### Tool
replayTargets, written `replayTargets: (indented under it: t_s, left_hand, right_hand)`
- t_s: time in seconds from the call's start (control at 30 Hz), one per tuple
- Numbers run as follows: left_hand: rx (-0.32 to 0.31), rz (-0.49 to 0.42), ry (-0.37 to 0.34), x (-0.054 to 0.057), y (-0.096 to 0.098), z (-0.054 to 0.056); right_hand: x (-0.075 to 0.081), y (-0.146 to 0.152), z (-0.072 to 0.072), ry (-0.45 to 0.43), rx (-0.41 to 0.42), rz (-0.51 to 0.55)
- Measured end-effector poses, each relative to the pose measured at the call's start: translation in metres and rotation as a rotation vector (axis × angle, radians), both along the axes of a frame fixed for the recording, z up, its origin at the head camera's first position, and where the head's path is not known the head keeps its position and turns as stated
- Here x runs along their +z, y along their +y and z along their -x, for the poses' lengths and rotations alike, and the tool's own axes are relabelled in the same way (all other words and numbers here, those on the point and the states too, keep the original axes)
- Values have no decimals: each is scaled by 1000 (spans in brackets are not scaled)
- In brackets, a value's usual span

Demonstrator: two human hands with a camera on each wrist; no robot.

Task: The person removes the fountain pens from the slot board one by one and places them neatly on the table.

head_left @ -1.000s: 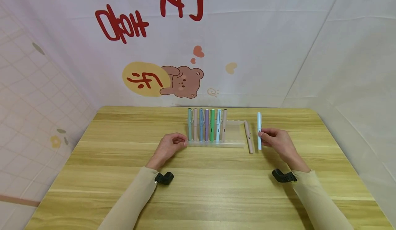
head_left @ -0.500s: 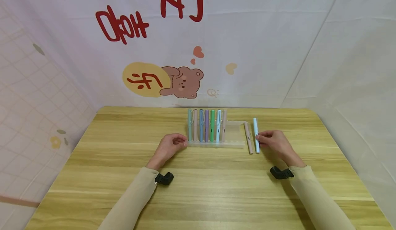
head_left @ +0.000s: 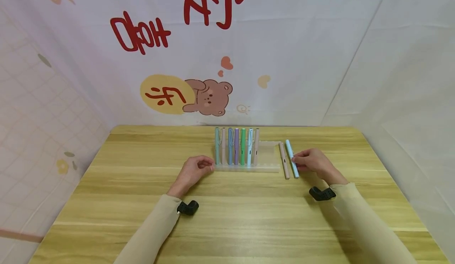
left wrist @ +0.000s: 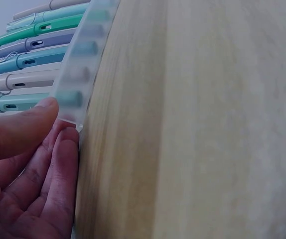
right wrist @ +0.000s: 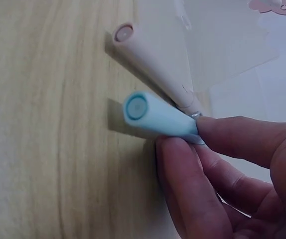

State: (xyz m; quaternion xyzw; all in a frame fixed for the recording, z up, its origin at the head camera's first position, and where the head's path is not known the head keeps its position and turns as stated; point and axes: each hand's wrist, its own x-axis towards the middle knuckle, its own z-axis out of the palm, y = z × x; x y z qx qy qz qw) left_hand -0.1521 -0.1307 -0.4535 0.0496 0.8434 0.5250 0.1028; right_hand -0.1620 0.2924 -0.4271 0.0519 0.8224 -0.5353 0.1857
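Note:
My right hand [head_left: 314, 162] pinches a light blue pen [head_left: 289, 149] between thumb and fingers, low over the table. In the right wrist view the light blue pen [right wrist: 158, 117] points its round end at the camera. Just left of it a pinkish-beige pen [head_left: 284, 159] lies by the rack's right end. Several capped pens in teal, beige, blue, purple and green stand in a row in the clear pen rack [head_left: 268, 168]. At its left end, my left hand [head_left: 194, 172] grips the corner; in the left wrist view the thumb [left wrist: 31, 122] lies beside the teal pen [left wrist: 21, 102].
The wood-grain table [head_left: 227, 216] runs back to a white printed cloth [head_left: 284, 39] with red characters and a bear [head_left: 209, 97]. More cloth hangs at both sides. Black wrist straps sit on both sleeves. The rack's right part holds no pens.
My right hand has moved left and lowered the light blue pen, tilting it to lie nearly alongside the beige pen. The left hand stays at the rack's end. The head view has tipped up slightly.

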Motion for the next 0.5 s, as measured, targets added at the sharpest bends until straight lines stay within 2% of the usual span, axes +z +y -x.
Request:
replayTargets:
  t_s: [0.5]
  left_hand:
    - [-3,-13,-5,-1,-1,1]
  right_hand:
    - [-1,-1,10,-12,44,-111]
